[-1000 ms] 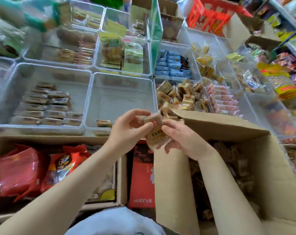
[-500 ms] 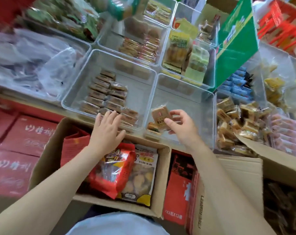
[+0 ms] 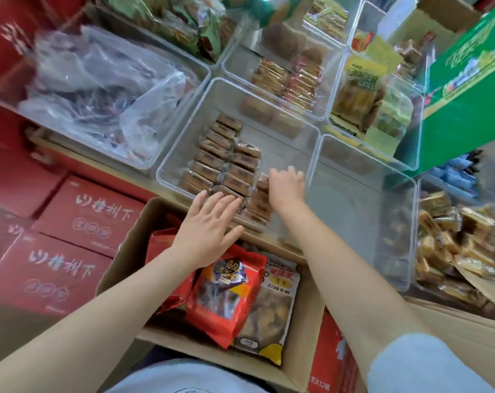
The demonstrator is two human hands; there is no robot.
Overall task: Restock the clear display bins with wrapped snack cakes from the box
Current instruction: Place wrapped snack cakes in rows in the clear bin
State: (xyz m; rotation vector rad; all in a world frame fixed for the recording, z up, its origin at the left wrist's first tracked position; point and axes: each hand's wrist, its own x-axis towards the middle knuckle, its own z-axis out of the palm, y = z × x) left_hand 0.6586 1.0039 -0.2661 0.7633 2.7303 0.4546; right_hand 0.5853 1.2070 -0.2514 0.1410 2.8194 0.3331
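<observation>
A clear display bin (image 3: 184, 129) in the middle holds neat rows of brown wrapped snack cakes (image 3: 220, 154). My right hand (image 3: 286, 185) reaches into this bin at its near right corner, fingers curled down over one wrapped cake (image 3: 262, 181) at the end of a short right-hand column. My left hand (image 3: 209, 222) lies flat with straight fingers on the bin's near edge, fingertips touching the nearest cakes. The cardboard box (image 3: 453, 330) of cakes shows only as a flap at the lower right; its contents are out of view.
A clear bin (image 3: 362, 211) to the right holds almost nothing. Below my hands an open carton (image 3: 127, 251) carries red snack bags (image 3: 226, 293). Red cartons (image 3: 84, 211) are stacked at the left. A green carton (image 3: 467, 80) stands at the upper right, yellow-wrapped cakes (image 3: 453, 239) at the right.
My right hand carried the wrapped cake from above the box leftward and down into the bin with the brown rows. My left hand let go of it and settled on the bin's near edge.
</observation>
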